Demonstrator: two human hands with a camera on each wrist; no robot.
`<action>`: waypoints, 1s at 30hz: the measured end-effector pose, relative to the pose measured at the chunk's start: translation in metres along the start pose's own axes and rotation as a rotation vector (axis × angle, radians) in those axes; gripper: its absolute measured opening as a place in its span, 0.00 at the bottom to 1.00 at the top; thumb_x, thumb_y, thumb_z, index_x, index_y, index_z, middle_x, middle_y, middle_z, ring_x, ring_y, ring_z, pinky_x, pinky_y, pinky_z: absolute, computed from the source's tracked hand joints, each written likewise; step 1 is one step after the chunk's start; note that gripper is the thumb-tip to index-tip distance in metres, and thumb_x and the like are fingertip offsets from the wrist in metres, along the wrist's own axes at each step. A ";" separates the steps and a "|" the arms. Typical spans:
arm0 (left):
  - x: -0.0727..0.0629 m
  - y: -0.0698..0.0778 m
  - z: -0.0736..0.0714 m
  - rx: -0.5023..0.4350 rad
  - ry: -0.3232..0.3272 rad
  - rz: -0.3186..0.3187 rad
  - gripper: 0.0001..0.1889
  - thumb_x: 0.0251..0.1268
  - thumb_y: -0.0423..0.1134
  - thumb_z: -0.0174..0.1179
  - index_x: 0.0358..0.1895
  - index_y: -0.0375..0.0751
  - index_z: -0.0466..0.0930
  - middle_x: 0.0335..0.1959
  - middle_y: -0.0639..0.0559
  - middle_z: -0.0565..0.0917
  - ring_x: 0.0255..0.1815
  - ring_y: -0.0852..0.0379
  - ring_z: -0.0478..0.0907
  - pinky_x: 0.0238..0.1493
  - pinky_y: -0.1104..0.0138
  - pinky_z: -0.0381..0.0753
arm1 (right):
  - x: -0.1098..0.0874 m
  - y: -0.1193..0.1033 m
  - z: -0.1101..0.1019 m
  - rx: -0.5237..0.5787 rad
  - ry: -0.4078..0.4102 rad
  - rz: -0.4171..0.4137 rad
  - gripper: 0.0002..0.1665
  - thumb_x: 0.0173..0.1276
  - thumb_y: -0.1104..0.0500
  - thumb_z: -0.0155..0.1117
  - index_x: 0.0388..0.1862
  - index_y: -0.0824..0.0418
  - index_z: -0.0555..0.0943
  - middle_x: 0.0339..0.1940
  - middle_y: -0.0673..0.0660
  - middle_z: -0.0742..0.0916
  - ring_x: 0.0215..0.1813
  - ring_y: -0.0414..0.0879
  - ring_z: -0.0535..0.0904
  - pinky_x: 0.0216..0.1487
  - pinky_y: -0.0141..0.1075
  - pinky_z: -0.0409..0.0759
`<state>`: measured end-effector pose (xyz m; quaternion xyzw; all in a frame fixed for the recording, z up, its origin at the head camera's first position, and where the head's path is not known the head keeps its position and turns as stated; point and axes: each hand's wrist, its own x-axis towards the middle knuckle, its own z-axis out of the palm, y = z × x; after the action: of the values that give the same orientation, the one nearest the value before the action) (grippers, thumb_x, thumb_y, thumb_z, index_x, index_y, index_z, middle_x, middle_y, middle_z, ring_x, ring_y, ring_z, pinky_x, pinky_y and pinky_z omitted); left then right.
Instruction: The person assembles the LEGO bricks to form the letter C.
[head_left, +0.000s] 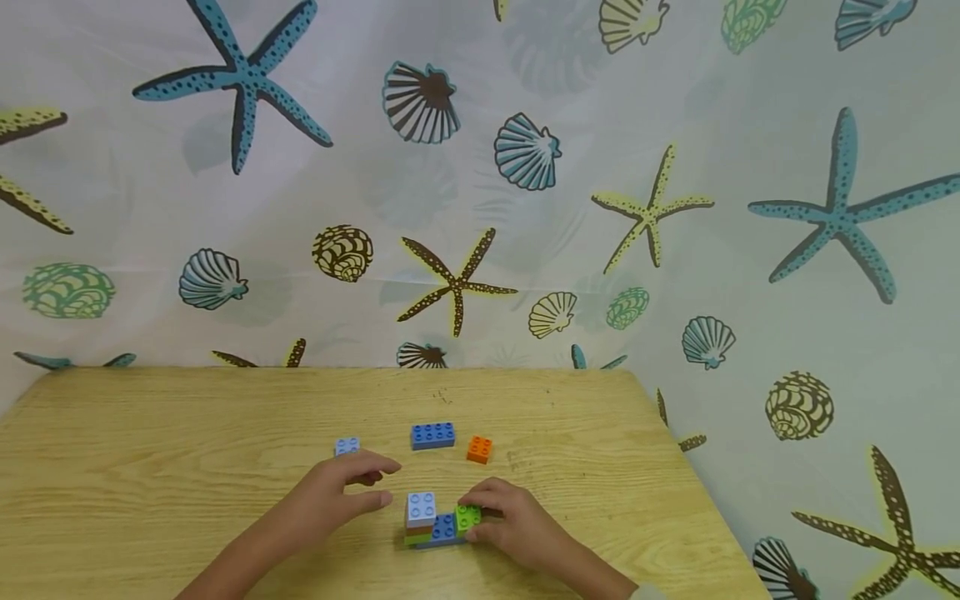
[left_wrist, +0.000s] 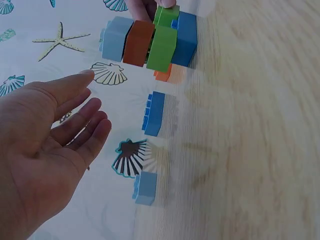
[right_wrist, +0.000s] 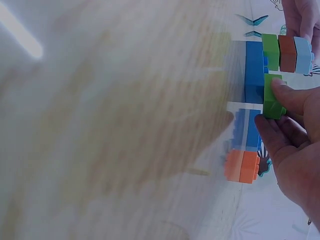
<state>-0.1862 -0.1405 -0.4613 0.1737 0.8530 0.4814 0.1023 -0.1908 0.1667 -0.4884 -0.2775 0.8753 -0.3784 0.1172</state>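
Note:
On the table a long blue brick bears a small tower at its left end. From bottom to top the tower has a green brick, a brown brick and a light blue brick. My right hand pinches another green brick at the right end of the long blue brick, thumb and fingers on opposite sides. In the right wrist view this green brick is at the blue brick's studs, slightly overhanging its end. Left of the tower, my left hand is held apart, its fingers loosely bent and holding nothing.
Behind the hands, a second blue brick and an orange brick lie on the wooden table. A loose light blue brick is partly hidden behind the left hand. A curtain with shells and starfish hangs beyond the table edge.

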 end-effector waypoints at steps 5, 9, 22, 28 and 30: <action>0.000 -0.013 -0.013 0.046 0.066 -0.016 0.21 0.68 0.46 0.66 0.62 0.46 0.80 0.61 0.47 0.81 0.62 0.41 0.77 0.59 0.51 0.82 | 0.000 0.000 -0.001 0.000 -0.002 0.010 0.22 0.66 0.56 0.73 0.59 0.54 0.84 0.57 0.45 0.83 0.61 0.37 0.78 0.63 0.32 0.78; 0.003 -0.024 -0.020 0.067 0.096 -0.003 0.22 0.69 0.44 0.65 0.64 0.44 0.79 0.62 0.46 0.79 0.62 0.42 0.77 0.58 0.54 0.83 | 0.000 0.000 -0.001 -0.001 -0.002 0.005 0.22 0.66 0.56 0.72 0.59 0.54 0.84 0.57 0.46 0.83 0.61 0.38 0.78 0.62 0.31 0.78; 0.024 -0.055 -0.031 0.145 0.157 -0.016 0.23 0.69 0.39 0.66 0.65 0.36 0.78 0.64 0.37 0.77 0.62 0.35 0.75 0.57 0.47 0.81 | 0.000 0.001 0.000 0.025 -0.001 -0.006 0.22 0.66 0.56 0.72 0.59 0.56 0.84 0.56 0.47 0.83 0.59 0.38 0.79 0.59 0.31 0.80; 0.030 -0.068 -0.036 0.136 0.150 0.006 0.22 0.69 0.37 0.65 0.64 0.34 0.78 0.63 0.35 0.77 0.63 0.32 0.75 0.59 0.46 0.81 | 0.000 0.002 0.000 0.018 0.000 0.009 0.22 0.66 0.56 0.72 0.59 0.55 0.84 0.56 0.46 0.83 0.60 0.38 0.78 0.61 0.31 0.79; 0.032 -0.071 -0.037 0.140 0.148 0.011 0.22 0.69 0.36 0.65 0.63 0.33 0.78 0.62 0.35 0.77 0.63 0.34 0.75 0.59 0.46 0.81 | 0.001 0.002 0.000 0.017 0.000 0.017 0.22 0.66 0.56 0.72 0.59 0.54 0.84 0.56 0.45 0.83 0.60 0.37 0.78 0.61 0.31 0.79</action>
<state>-0.2425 -0.1909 -0.5034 0.1489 0.8888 0.4328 0.0241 -0.1922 0.1677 -0.4898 -0.2687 0.8744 -0.3849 0.1228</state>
